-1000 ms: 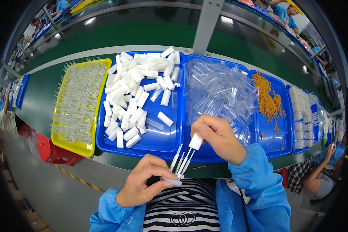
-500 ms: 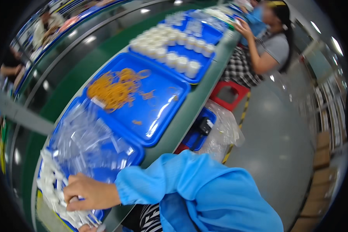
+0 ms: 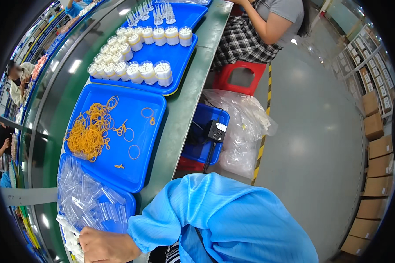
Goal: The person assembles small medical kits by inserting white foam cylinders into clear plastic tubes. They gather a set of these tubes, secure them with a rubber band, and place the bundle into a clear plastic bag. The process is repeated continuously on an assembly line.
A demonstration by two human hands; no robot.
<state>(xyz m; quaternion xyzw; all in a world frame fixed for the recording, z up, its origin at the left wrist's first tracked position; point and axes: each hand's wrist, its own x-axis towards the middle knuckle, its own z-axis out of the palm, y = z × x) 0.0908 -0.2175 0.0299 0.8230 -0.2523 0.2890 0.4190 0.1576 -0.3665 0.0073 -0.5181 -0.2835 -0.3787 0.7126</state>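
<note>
At the lower left, my right hand (image 3: 104, 246) comes in from a blue sleeve (image 3: 232, 215) with its fingers curled over a pile of small white parts (image 3: 70, 234). The fingertips are turned down, so whatever they grip is hidden. My left hand is out of the picture. Just beyond my right hand, clear plastic tubes (image 3: 85, 193) lie heaped in a blue tray (image 3: 129, 204). A second blue tray (image 3: 151, 140) holds a tangle of orange rubber bands (image 3: 90, 131), with several loose ones apart from it.
Farther along the green bench (image 3: 186, 92), white bundles in clear sleeves (image 3: 147, 72) stand in a blue tray (image 3: 180, 65). A seated co-worker (image 3: 267, 26) is beyond, near a red stool (image 3: 239, 76). Below the bench edge are a blue bin (image 3: 197, 149) and plastic bags (image 3: 241, 144). Cartons (image 3: 377, 168) line the right.
The view has swung, so the trays now sit farther left and run more steeply upward. My right hand stays over the white parts, lower in the picture; my left hand has left the lower edge.
</note>
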